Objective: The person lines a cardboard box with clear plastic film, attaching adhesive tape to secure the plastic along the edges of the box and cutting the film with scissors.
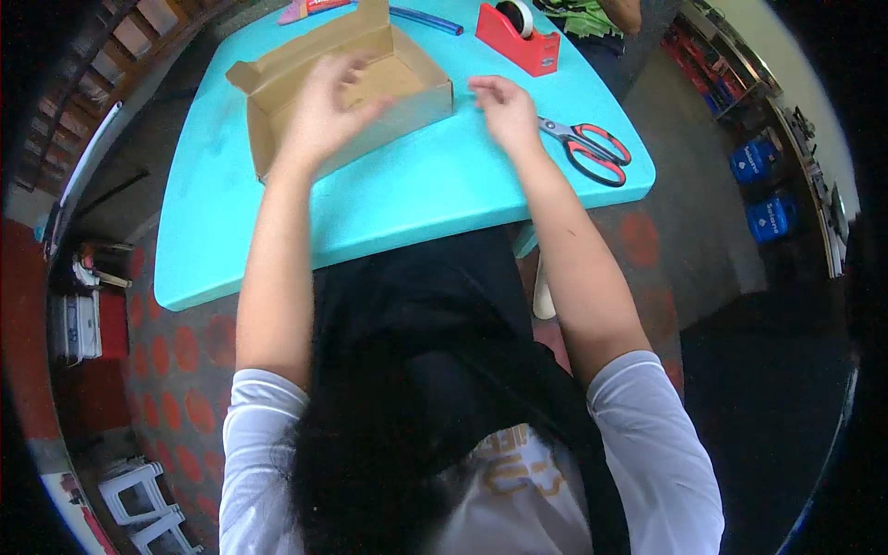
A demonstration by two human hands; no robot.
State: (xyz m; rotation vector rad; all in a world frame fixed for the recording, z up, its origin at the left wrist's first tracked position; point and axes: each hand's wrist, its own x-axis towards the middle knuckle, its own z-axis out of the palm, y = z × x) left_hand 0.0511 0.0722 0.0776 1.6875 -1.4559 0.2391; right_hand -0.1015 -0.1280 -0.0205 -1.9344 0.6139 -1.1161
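Note:
An open cardboard box (pixel 393 125), brown inside and pale outside, sits on the turquoise table (pixel 407 199) with its flaps up. My left hand (pixel 328 111) is over the box's near side, slightly blurred, its fingers apart with nothing seen between them. To the right of the box my right hand (pixel 507 111) hovers over the tabletop, fingers loosely bent and no object visible in it. Scissors (pixel 578 136) with black and red handles lie just right of that hand, blades pointing toward my wrist and partly behind it.
Beyond my right hand stands a red tape dispenser (pixel 532 46) with a roll of tape. A blue stick-like object (pixel 425 19) and a pink packet (pixel 305 9) lie behind the box. Another person's arm (pixel 625 13) shows at the top right beside green leafy material (pixel 585 17).

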